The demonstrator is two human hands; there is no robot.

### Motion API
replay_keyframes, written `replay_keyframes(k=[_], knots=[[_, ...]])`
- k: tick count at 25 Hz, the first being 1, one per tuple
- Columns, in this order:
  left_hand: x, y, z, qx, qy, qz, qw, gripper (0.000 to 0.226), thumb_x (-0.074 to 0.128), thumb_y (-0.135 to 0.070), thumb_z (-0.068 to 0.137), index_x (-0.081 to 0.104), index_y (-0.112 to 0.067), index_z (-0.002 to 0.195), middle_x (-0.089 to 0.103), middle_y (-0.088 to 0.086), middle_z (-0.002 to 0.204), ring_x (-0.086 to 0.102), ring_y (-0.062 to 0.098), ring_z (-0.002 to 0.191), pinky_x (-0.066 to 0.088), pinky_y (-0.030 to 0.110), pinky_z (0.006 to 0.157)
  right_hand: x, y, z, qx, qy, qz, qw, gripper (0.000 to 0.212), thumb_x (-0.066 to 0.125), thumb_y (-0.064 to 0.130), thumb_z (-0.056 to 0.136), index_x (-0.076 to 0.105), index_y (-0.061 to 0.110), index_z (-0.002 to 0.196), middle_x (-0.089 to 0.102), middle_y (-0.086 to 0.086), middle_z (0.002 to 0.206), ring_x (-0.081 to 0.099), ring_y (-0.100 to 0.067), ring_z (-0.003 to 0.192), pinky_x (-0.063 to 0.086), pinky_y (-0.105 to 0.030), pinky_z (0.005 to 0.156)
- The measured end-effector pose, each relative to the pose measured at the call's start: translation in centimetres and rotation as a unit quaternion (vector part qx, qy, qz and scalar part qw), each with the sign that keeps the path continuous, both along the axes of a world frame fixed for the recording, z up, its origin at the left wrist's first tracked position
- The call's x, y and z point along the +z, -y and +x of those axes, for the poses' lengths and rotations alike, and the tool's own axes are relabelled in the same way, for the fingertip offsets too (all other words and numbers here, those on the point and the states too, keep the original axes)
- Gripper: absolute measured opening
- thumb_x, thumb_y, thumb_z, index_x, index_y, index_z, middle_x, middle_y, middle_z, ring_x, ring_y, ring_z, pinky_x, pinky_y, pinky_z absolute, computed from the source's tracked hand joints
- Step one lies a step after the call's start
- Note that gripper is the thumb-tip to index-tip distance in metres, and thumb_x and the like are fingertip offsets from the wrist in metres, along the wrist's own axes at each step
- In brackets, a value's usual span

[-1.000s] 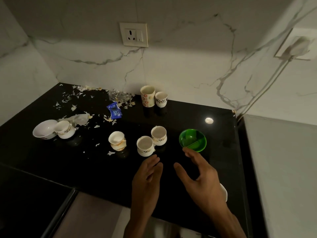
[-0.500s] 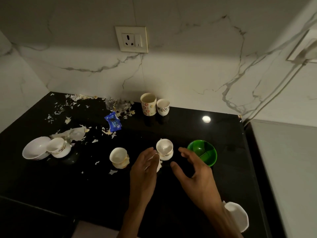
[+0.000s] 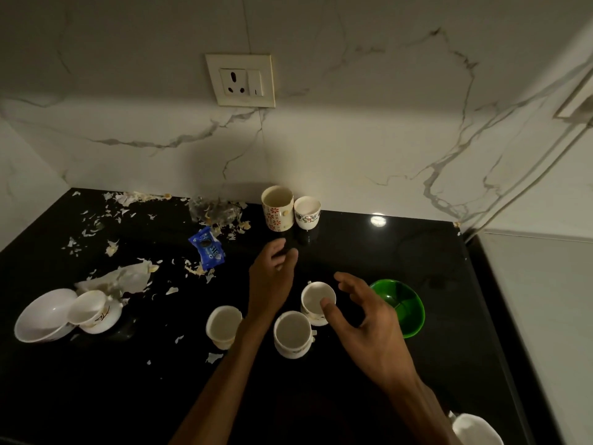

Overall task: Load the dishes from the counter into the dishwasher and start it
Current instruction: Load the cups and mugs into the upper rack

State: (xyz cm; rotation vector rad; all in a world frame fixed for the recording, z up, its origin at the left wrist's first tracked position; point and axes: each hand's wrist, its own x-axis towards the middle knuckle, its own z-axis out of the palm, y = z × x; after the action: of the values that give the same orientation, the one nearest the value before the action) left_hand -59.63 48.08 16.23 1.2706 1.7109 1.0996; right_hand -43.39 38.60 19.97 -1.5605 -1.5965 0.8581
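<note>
The left hand is reaching further back past the small white ceramic cups (fingers loose, holding nothing); the right hand, also empty, is spreading beside them, so loading hasn't begun.

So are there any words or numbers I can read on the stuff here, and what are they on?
"OREO": white letters on the blue wrapper, seen rotated. A second word beside it is too blurred to read.
Tall mug, small cup: flower patterns only, no words.
Wall socket: no readable marking.
</note>
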Motion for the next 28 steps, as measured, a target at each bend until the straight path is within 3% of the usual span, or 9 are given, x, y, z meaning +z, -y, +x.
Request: replay_keyframes(k=[3, 7, 12, 16, 22, 25, 28], knots=[[-0.9, -5.5, -0.8, -0.006, -0.053, -0.006, 0.999, 0.049, 0.058, -0.032, 0.095, 0.046, -0.017, 0.14, 0.051, 0.005, 0.142, 0.055, 0.017, 0.121, 0.042, 0.017, 0.079, -0.1, -0.8, 0.2, -0.005, 0.008, -0.019, 1.0, 0.052, 0.063, 0.043, 0.089, 0.047, 0.033, 0.137, 0.049, 0.026, 0.121, 0.038, 0.032, 0.1, 0.038, 0.003, 0.076], [-1.8, -11.1, -1.0, 0.004, -0.093, 0.002, 0.996, 0.048, 0.059, -0.029, 0.094, 0.048, -0.013, 0.137, 0.05, 0.011, 0.138, 0.051, 0.024, 0.121, 0.041, 0.029, 0.09, -0.5, -1.2, 0.8, -0.015, 0.012, -0.036, 0.999, 0.053, 0.062, 0.046, 0.089, 0.045, 0.035, 0.138, 0.049, 0.024, 0.123, 0.037, 0.029, 0.099, 0.038, -0.002, 0.072], [-4.0, -15.2, -1.2, 0.005, -0.133, -0.039, 0.99, 0.049, 0.063, -0.025, 0.09, 0.051, -0.01, 0.135, 0.048, 0.015, 0.137, 0.053, 0.028, 0.119, 0.045, 0.033, 0.091, -0.8, -2.4, 0.8, -0.023, 0.006, -0.045, 0.999, 0.052, 0.063, 0.042, 0.09, 0.045, 0.033, 0.138, 0.054, 0.015, 0.131, 0.038, 0.029, 0.097, 0.039, 0.003, 0.07], [-5.0, -16.3, -2.0, 0.009, -0.182, -0.016, 0.983, 0.035, 0.065, -0.022, 0.088, 0.06, -0.006, 0.119, 0.055, 0.018, 0.126, 0.056, 0.032, 0.111, 0.047, 0.037, 0.087, -0.8, -3.1, 0.3, -0.019, 0.0, -0.045, 0.999, 0.051, 0.063, 0.04, 0.091, 0.045, 0.032, 0.138, 0.052, 0.018, 0.129, 0.038, 0.03, 0.096, 0.038, 0.004, 0.07], [-4.6, -16.2, -2.4, 0.027, -0.225, 0.026, 0.974, 0.03, 0.073, -0.026, 0.085, 0.068, -0.001, 0.102, 0.068, 0.016, 0.11, 0.063, 0.03, 0.101, 0.041, 0.029, 0.073, -0.6, -3.0, 0.2, -0.024, -0.007, -0.04, 0.999, 0.05, 0.063, 0.041, 0.091, 0.046, 0.033, 0.137, 0.048, 0.023, 0.122, 0.038, 0.033, 0.096, 0.037, 0.005, 0.072], [-3.6, -14.4, -2.7, 0.048, -0.186, 0.056, 0.98, 0.031, 0.073, -0.027, 0.084, 0.068, -0.001, 0.1, 0.07, 0.014, 0.102, 0.065, 0.026, 0.092, 0.043, 0.027, 0.07, -0.4, -2.7, 0.4, -0.035, -0.007, -0.034, 0.999, 0.049, 0.064, 0.041, 0.09, 0.047, 0.034, 0.136, 0.049, 0.024, 0.121, 0.039, 0.032, 0.097, 0.038, 0.004, 0.073], [-0.9, -10.8, -2.5, 0.068, -0.148, 0.101, 0.981, 0.028, 0.074, -0.028, 0.084, 0.067, -0.003, 0.095, 0.07, 0.008, 0.097, 0.062, 0.016, 0.083, 0.041, 0.013, 0.061, 0.1, -2.2, 0.4, -0.051, -0.017, -0.03, 0.998, 0.048, 0.065, 0.04, 0.089, 0.05, 0.033, 0.134, 0.051, 0.027, 0.116, 0.043, 0.029, 0.098, 0.038, 0.003, 0.08]])
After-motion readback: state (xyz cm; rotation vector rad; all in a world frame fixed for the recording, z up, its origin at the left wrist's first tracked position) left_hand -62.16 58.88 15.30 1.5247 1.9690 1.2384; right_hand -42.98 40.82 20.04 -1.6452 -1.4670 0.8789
